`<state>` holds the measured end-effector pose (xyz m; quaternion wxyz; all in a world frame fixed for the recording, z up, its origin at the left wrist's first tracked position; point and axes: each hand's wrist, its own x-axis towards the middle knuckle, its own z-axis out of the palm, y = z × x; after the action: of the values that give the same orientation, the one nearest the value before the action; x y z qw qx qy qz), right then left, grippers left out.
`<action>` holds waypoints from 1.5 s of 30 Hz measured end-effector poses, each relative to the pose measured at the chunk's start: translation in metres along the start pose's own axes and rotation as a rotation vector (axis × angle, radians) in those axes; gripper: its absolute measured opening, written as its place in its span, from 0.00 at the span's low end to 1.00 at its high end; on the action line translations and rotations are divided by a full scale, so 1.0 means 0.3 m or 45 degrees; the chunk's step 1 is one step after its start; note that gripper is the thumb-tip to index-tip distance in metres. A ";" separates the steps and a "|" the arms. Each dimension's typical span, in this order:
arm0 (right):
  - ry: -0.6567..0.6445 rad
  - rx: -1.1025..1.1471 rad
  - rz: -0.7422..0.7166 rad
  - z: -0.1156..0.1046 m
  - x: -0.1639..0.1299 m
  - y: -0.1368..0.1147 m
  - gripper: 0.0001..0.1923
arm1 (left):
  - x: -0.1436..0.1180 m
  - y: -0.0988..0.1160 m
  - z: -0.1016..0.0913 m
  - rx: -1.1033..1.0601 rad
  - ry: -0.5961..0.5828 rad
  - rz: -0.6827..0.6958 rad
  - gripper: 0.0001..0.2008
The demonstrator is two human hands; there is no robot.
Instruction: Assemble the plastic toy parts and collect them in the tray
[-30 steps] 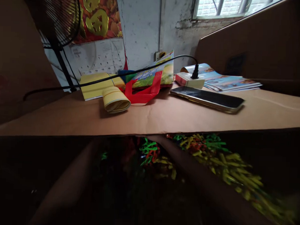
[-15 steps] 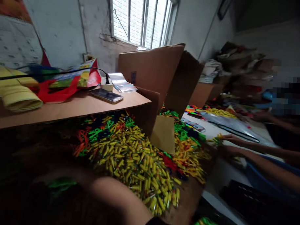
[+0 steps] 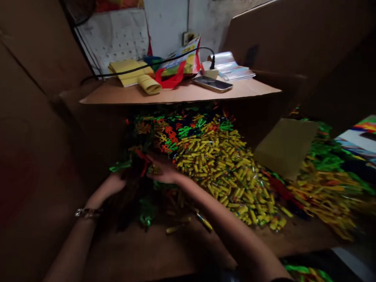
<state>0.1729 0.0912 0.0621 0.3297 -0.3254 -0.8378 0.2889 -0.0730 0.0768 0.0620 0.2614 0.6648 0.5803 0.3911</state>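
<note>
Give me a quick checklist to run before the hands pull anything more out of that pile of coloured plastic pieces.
1. Both hands in view: ok. The left hand and the right hand are at the dark near-left edge of the pile of coloured pieces.
2. Grip on pieces: cannot tell. It is too dark and blurred there to see the fingers close.
3. Headroom: not ok. The cardboard shelf overhangs the back of the pile.
4. Things on the shelf: ok. The phone lies flat, back from the edge.
5. Loose pieces: not ok. A few strays lie on the cardboard near the forearms.
6. Bracelet on the left wrist: ok, not touching the pile.
</note>
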 end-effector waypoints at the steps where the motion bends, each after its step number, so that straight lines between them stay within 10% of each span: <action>1: 0.027 -0.035 0.017 -0.028 -0.056 -0.015 0.33 | -0.008 0.000 -0.011 0.000 0.002 -0.019 0.09; 6: 0.264 -0.432 0.342 -0.065 -0.451 -0.090 0.18 | -0.060 0.008 0.013 -0.093 0.097 -0.091 0.11; 13: 0.440 -0.770 0.689 0.178 -0.809 -0.072 0.15 | -0.151 0.008 0.172 -0.395 0.127 -0.239 0.21; 20: 0.522 -0.440 0.638 0.195 -0.721 -0.092 0.16 | -0.201 0.007 0.186 0.040 0.235 -0.011 0.18; 25: 0.518 -0.080 0.392 0.247 -0.638 -0.135 0.12 | -0.245 0.013 0.202 -0.383 0.036 -0.068 0.26; 34: 0.170 -0.516 0.185 0.301 -0.686 -0.090 0.17 | -0.286 0.013 0.239 -0.435 0.153 -0.182 0.19; 40: 0.138 -0.644 0.127 0.309 -0.691 -0.102 0.17 | -0.264 0.015 0.221 0.071 -0.072 0.170 0.21; 45: 0.228 -0.711 0.428 0.316 -0.674 -0.098 0.22 | -0.274 0.029 0.271 0.394 -0.086 0.361 0.22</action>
<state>0.2076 -0.1013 -0.0494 0.2479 -0.5607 -0.7870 0.0690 -0.0029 0.0035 0.0059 0.1178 0.7848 0.5250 0.3075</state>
